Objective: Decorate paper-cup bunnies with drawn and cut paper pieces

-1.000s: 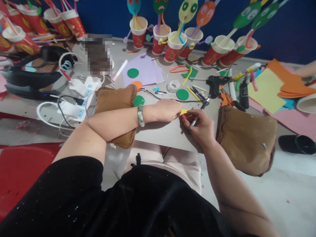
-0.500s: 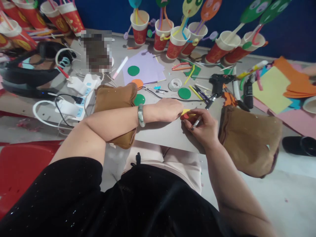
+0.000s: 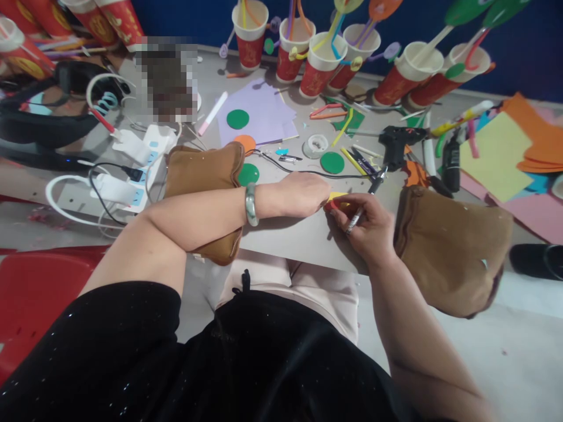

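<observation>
My left hand (image 3: 304, 193), with a jade-coloured bangle (image 3: 251, 205) at the wrist, is closed over the table, its fingertips mostly hidden. They meet a small yellow paper piece (image 3: 338, 196) at the front of the table. My right hand (image 3: 368, 225) is closed around a slim pen (image 3: 354, 221) with a pale barrel, which slants through the fingers. A small red bit (image 3: 331, 205) shows between the two hands, touching the right fingertips; its kind is unclear. Green paper circles (image 3: 332, 163) and an orange circle (image 3: 244, 144) lie just beyond the left hand.
Brown cushions lie on the left (image 3: 200, 170) and right (image 3: 455, 252). Behind stand red paper cups (image 3: 250, 50) with straw figures. A black glue gun (image 3: 398, 143), a tape roll (image 3: 315, 146), purple sheets (image 3: 264, 111) and a white power strip (image 3: 149, 170) surround the work spot.
The view has shifted slightly, so the cups sit higher and the right-hand things farther right. Both hands keep nearly the same pose; the pen is still in my right hand.
</observation>
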`<state>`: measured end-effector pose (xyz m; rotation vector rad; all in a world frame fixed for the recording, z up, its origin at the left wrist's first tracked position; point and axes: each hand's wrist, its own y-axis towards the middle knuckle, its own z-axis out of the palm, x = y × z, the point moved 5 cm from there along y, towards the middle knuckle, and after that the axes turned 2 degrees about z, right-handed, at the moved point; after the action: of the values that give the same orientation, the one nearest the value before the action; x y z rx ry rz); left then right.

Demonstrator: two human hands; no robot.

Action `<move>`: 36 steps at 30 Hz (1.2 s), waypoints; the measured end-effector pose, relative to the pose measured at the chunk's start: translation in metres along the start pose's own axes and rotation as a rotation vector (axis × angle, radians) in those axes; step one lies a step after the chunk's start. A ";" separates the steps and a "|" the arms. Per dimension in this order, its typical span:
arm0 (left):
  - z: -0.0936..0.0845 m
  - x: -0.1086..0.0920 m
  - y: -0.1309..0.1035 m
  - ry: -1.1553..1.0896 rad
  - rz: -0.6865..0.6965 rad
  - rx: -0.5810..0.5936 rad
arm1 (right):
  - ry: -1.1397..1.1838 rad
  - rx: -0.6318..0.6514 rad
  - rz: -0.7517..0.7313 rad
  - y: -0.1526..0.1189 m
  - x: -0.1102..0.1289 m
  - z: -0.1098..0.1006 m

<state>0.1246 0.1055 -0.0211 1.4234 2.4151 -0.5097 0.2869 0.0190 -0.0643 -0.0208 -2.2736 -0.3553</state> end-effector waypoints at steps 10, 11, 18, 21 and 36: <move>0.002 0.001 0.001 0.008 0.015 -0.017 | 0.039 -0.005 0.010 -0.001 -0.003 0.000; 0.003 0.001 0.001 0.012 0.016 -0.013 | 0.037 -0.005 0.013 -0.001 -0.004 0.000; 0.006 0.003 0.002 0.030 0.033 -0.046 | 0.058 -0.007 0.004 -0.001 -0.007 0.001; 0.006 0.003 0.003 0.034 0.034 -0.051 | 0.056 -0.010 -0.002 -0.001 -0.007 0.000; 0.005 0.004 0.003 0.010 0.023 -0.050 | 0.025 0.000 -0.003 -0.002 -0.004 0.000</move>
<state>0.1253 0.1080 -0.0279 1.4339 2.3990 -0.4357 0.2891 0.0178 -0.0681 -0.0132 -2.2494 -0.3554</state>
